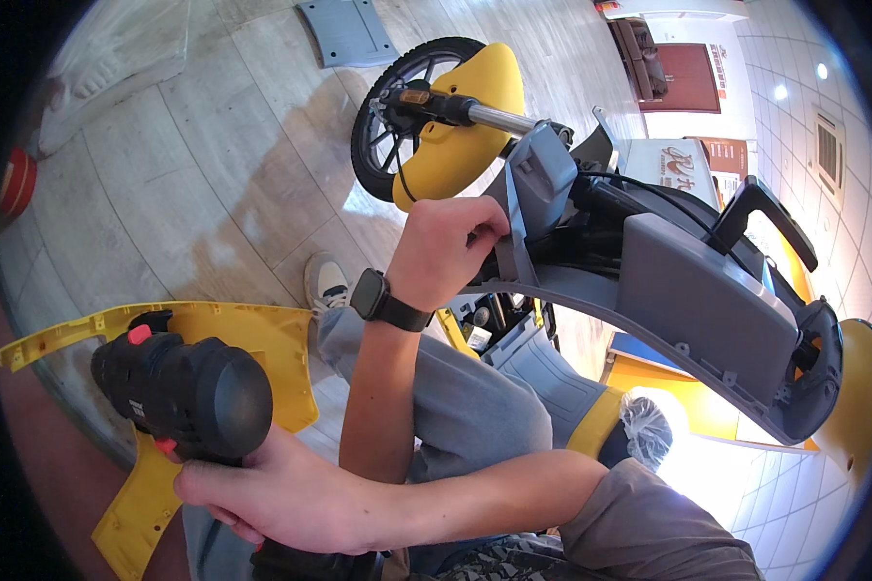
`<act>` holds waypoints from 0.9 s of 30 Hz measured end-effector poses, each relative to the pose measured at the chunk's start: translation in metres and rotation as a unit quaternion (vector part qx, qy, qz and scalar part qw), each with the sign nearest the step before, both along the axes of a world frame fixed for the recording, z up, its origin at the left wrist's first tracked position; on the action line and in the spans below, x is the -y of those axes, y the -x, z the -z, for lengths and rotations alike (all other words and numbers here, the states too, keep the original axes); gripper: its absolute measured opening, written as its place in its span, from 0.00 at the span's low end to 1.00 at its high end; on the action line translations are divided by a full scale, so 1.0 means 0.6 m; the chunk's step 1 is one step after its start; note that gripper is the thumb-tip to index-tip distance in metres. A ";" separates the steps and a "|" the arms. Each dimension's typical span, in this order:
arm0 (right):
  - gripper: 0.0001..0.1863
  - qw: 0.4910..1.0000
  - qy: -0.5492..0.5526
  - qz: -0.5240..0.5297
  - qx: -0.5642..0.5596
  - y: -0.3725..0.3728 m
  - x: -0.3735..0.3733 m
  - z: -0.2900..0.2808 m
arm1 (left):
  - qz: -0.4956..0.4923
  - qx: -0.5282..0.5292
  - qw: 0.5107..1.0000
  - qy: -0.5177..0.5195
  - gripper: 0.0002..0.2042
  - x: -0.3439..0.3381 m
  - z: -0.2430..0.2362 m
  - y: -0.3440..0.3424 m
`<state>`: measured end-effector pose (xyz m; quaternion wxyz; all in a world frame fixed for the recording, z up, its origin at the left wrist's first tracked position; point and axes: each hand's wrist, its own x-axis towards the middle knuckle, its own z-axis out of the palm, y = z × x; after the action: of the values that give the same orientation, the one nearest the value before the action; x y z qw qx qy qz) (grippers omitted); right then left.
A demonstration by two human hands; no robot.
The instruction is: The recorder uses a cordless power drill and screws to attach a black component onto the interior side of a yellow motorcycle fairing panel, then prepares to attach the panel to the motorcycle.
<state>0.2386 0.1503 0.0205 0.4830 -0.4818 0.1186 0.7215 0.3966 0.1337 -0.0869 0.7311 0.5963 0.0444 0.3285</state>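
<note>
My right hand [286, 494] is wrapped round the handle of a black cordless drill [203, 397] with red accents, held at the lower left across my body. My left hand [441, 242], with a black watch [370, 294] on its wrist, has its fingers curled in a pinch against the edge of the grey front panel [518, 232] of a scooter. Whatever is between those fingertips is hidden. Beyond them, the scooter's front wheel [363, 160] sits under a yellow fender [470, 155]. Dark cables and a large grey cover [698, 300] lie to the right.
A yellow body panel [281, 353] lies behind the drill at the left. A grey flat panel [347, 31] rests on the wooden floor at the top. My shoe [327, 281] is beside the scooter. Printed cardboard boxes [673, 165] stand behind it.
</note>
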 end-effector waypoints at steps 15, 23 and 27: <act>0.13 1.000 0.003 -0.012 0.003 0.006 -0.003 0.001 | 0.017 0.002 1.000 0.014 0.05 -0.001 0.005 0.006; 0.11 0.998 0.003 -0.050 0.034 -0.003 -0.003 -0.003 | 0.021 -0.003 0.998 0.059 0.09 0.003 0.008 0.011; 0.11 0.999 -0.004 -0.033 0.030 -0.007 -0.001 -0.004 | 0.004 0.013 0.996 0.089 0.10 0.012 0.016 0.007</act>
<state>0.2425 0.1508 0.0229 0.4639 -0.5046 0.0853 0.7231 0.3926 0.1263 -0.0964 0.7831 0.5247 0.0617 0.3281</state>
